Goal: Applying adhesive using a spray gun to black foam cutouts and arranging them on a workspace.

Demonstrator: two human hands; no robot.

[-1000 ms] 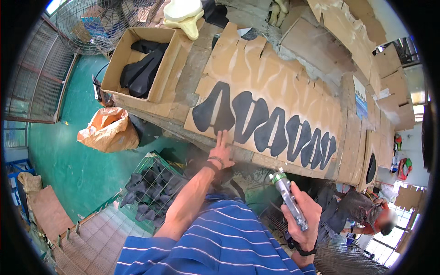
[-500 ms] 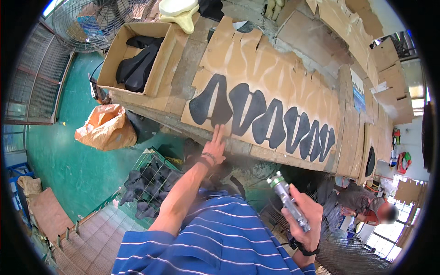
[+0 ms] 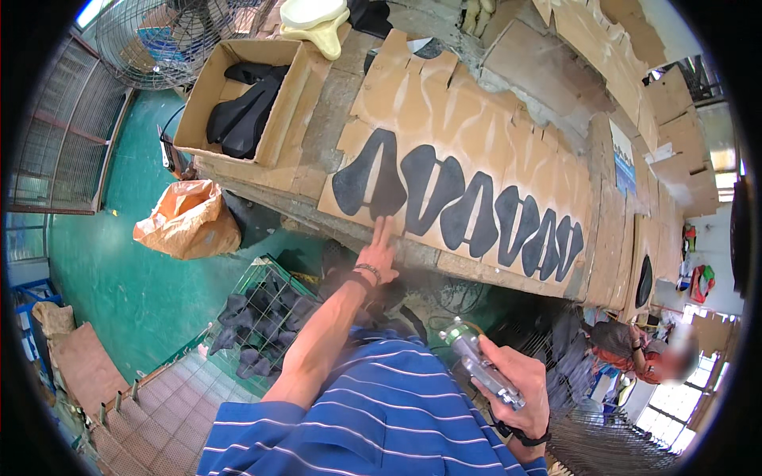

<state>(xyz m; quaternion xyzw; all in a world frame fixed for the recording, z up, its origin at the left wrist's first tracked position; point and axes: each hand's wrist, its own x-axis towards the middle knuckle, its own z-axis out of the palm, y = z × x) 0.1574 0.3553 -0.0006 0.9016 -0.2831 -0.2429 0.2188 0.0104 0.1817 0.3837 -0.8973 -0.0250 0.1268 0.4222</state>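
Right hand (image 3: 520, 382) is hiding part of metal tool (image 3: 482, 366); wire fan (image 3: 168, 41) is getting cut off up top; co-worker's head (image 3: 679, 355) is showing only as blur

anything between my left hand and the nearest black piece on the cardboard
Nothing visible stands between your left hand and the nearest flat, curved black piece on the brown cardboard; the fingers are at its lower edge, contact unclear.
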